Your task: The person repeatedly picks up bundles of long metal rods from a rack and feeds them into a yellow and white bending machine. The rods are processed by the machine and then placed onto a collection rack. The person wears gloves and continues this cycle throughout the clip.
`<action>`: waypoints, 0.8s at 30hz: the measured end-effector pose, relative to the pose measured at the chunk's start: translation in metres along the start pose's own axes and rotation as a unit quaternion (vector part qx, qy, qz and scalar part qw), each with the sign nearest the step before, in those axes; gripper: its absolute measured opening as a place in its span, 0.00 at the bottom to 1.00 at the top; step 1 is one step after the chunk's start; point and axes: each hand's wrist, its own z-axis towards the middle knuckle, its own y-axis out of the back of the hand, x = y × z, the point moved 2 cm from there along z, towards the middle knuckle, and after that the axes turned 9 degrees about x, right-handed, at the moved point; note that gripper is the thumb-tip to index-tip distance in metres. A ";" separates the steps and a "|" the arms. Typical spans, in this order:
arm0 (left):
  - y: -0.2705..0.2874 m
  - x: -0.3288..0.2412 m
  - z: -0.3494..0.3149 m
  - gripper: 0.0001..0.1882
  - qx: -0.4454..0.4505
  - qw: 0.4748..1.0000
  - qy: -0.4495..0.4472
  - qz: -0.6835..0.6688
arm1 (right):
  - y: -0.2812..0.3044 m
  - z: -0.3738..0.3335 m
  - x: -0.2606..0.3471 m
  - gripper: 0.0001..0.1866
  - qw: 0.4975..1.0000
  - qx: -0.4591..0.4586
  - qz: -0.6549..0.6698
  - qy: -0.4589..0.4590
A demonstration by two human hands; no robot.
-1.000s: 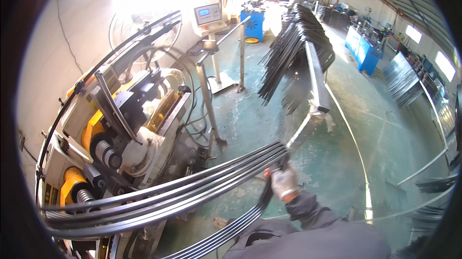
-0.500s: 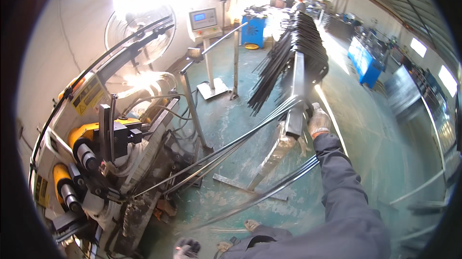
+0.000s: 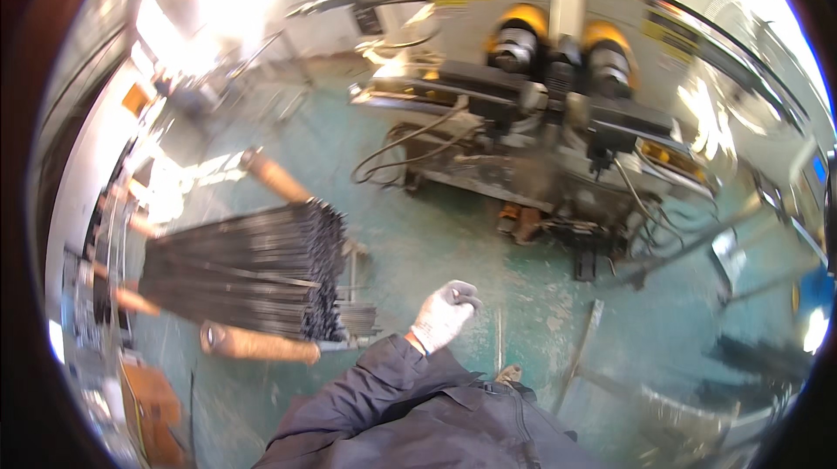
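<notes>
My left hand (image 3: pixel 446 312), in a white work glove, hangs over the green floor with its fingers curled and nothing in it. A dark jacket sleeve (image 3: pixel 366 399) leads down to it from the lower edge. Just left of the hand lies a stack of straight dark metal rods (image 3: pixel 253 273) on a low rack with rusty brown posts (image 3: pixel 261 343). The rod ends point toward the hand without touching it. My right hand is out of the picture.
A grey rolling machine with two yellow-capped rollers (image 3: pixel 558 50) stands ahead, with black cables (image 3: pixel 392 155) trailing over the floor before it. Loose metal strips (image 3: pixel 580 347) lie on the floor to the right. Curved shiny bars arc along the top and right rim.
The view has swung round from the rod rack at the right to the machine and the rod stack. The long curved bars held before are no longer in either hand.
</notes>
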 end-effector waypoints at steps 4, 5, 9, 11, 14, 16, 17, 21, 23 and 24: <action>0.119 -0.015 -0.047 0.17 -0.184 0.978 -0.087 -0.041 | -0.022 -0.202 0.208 0.21 0.945 0.297 0.087 0.109; 0.150 -0.023 -0.064 0.17 -0.211 0.970 -0.123 0.019 | -0.020 -0.251 0.254 0.22 0.906 0.391 0.076 0.146; 0.277 -0.054 -0.137 0.15 -0.332 0.900 -0.169 0.225 | 0.003 -0.366 0.433 0.25 0.752 0.592 0.040 0.289; 0.338 -0.070 -0.178 0.13 -0.413 0.853 -0.176 0.266 | 0.038 -0.382 0.525 0.24 0.734 0.581 0.198 0.291; 0.419 -0.092 -0.259 0.12 -0.529 0.767 -0.175 0.318 | 0.116 -0.392 0.687 0.22 0.680 0.553 0.291 0.384; 0.459 -0.106 -0.312 0.12 -0.578 0.717 -0.194 0.337 | 0.187 -0.411 0.781 0.24 0.630 0.579 0.342 0.388; 0.473 -0.109 -0.338 0.12 -0.617 0.680 -0.135 0.373 | 0.223 -0.425 0.825 0.25 0.603 0.574 0.338 0.439; 0.491 -0.096 -0.381 0.10 -0.670 0.638 0.053 0.377 | 0.343 -0.538 0.941 0.24 0.464 0.584 0.282 0.604; 0.491 -0.091 -0.379 0.07 -0.658 0.650 0.023 0.381 | 0.375 -0.616 0.963 0.27 0.397 0.558 0.243 0.687; 0.492 -0.089 -0.379 0.07 -0.671 0.649 0.044 0.356 | 0.385 -0.654 0.971 0.29 0.370 0.538 0.223 0.724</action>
